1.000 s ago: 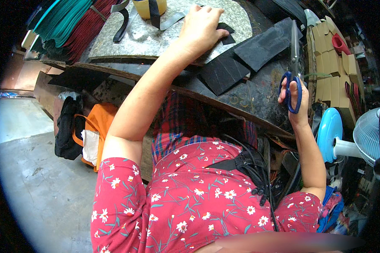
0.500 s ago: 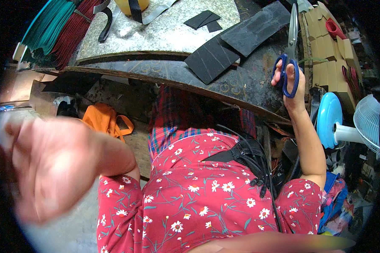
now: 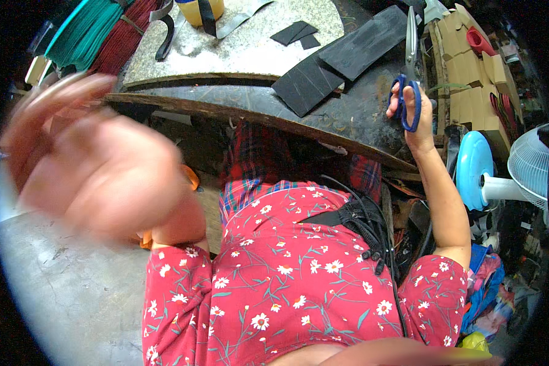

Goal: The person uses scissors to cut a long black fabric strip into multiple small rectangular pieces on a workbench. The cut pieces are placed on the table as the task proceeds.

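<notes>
My right hand (image 3: 422,125) is closed on a pair of scissors (image 3: 411,52) with dark blue handles, fingers through the loops. The silver blades point away from me over the right side of the dark worktable (image 3: 226,102). My left hand (image 3: 104,168) is raised close to the camera at the left, palm showing, blurred by motion. Its fingers look stretched out, and I see nothing in it. Two black strips (image 3: 308,84) of sheet material overlap on the table, left of the scissors. Smaller black pieces (image 3: 294,33) lie beyond them on a speckled stone slab (image 3: 244,58).
Teal (image 3: 82,36) and maroon (image 3: 119,41) bundles of strips sit at the far left. A yellow container (image 3: 192,13) with a black strap stands on the slab. To the right are tan cartons (image 3: 463,64), a red roll (image 3: 479,41) and a white fan (image 3: 527,168) with a blue base (image 3: 473,171).
My left hand has swung upward and a little right, now covering most of the orange bag. My right hand, still holding the scissors, has shifted slightly left in the picture.
</notes>
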The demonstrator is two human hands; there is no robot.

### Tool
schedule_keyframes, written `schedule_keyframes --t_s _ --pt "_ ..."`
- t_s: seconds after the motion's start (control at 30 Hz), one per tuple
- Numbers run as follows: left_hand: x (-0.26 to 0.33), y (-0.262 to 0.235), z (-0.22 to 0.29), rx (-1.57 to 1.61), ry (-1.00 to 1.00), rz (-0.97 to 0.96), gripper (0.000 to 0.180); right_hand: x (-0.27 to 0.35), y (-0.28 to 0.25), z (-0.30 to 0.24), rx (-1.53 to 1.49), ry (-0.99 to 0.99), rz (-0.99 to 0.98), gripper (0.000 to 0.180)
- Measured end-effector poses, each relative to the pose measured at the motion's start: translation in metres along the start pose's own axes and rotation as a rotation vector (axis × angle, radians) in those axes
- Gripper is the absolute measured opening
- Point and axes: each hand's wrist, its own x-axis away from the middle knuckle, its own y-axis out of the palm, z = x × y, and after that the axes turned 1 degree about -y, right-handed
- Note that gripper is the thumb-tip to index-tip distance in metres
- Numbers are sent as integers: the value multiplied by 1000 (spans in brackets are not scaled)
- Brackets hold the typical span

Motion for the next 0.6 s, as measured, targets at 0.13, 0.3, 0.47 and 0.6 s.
schedule_keyframes --t_s 0.13,0.3,0.47,0.6 --pt "108 36 -32 -651 -178 -818 42 0 4 8 -123 44 33 17" --pt "162 47 -43 -847 -251 -850 63 -3 8 16 534 -124 91 33" --pt "163 44 -47 -771 -311 -830 56 -11 18 6 994 -450 66 52" --pt "158 38 -41 -524 -487 -793 45 -19 40 -10 1223 -670 -61 58"
